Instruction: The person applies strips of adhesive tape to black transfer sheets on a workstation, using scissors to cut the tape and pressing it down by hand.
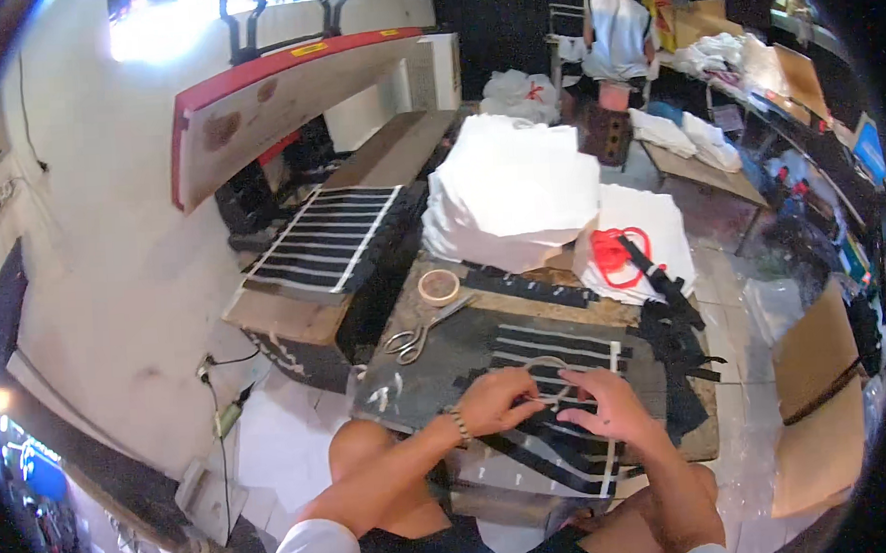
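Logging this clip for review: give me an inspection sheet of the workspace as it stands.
Surface: worn board on the lap, under a dark sheet.
Job's things: striped black pieces with pale strips.
Clutter: scissors, tape roll, white stacks, red cord.
Grips: left hand and right hand both pinch a thin strip; grip unclear.
Cables: wire and plug on the floor at left.
Surroundings: heat press; another person at a far table.

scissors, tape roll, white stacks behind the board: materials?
Scissors: metal blades by their grey shine; handle material unclear. Tape roll: tan ring, probably paper or masking tape on a card core. White stacks: soft, with rumpled edges, likely fabric or thin foam sheets.
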The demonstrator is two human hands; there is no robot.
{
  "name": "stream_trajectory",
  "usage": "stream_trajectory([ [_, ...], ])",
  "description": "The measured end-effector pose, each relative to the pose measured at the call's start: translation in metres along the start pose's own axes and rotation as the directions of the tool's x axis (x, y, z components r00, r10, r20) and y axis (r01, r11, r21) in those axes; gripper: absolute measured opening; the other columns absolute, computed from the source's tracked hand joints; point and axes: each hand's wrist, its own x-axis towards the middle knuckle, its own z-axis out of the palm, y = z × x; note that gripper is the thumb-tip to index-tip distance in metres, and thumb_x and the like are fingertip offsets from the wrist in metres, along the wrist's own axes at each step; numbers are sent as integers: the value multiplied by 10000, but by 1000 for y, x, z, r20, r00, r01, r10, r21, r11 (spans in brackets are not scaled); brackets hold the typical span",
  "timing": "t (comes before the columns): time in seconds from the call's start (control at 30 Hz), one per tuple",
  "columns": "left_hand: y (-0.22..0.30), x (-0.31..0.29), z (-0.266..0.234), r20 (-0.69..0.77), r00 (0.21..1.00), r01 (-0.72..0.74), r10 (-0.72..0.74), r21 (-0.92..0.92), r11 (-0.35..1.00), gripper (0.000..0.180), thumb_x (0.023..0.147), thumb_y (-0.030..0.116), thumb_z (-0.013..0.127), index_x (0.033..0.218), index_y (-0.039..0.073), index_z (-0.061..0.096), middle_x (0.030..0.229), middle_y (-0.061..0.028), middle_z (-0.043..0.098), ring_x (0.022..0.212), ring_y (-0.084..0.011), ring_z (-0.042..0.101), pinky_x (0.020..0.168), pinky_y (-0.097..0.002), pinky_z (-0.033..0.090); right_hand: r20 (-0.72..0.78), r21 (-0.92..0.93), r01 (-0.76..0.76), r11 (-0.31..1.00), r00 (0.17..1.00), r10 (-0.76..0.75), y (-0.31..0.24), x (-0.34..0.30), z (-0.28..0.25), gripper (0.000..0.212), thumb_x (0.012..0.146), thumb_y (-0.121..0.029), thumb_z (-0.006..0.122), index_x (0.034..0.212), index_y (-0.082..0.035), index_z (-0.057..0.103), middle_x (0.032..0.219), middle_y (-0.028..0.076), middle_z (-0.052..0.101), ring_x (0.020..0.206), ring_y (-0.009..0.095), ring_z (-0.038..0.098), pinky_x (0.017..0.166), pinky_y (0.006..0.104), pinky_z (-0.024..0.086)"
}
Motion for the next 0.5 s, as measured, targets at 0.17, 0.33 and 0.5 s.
stream_trajectory([
  [0.17, -4, -4, 7, -40, 989, -144, 143, -41, 989, 213, 915, 265, 762, 933, 71, 675, 903, -125, 655, 884, -362, 652, 786, -475, 528, 36, -85, 88, 993, 996, -85, 7, 1, 20, 554, 829, -438, 825, 1229, -70, 719, 972, 163, 714, 940, 380, 670, 832, 475, 533],
  [0.33, -3, -6, 2, -78, 993, -88, 88, 10, 996, 209, 908, 268, 758, 925, 74, 679, 907, -120, 665, 899, -358, 662, 802, -467, 530, -24, -11, 26, 1000, 999, -27, -1, 4, 29, 471, 862, -397, 807, 1174, -51, 741, 1004, 172, 727, 967, 378, 687, 854, 457, 546],
  [0.5, -12, -2, 10, -101, 990, -105, 102, -28, 994, 223, 902, 295, 762, 923, 86, 687, 915, -114, 684, 888, -350, 676, 786, -462, 535, -138, -12, 48, 999, 989, -50, 2, 9, 32, 423, 822, -244, 839, 1172, -29, 735, 946, 177, 708, 904, 359, 691, 820, 442, 537],
])
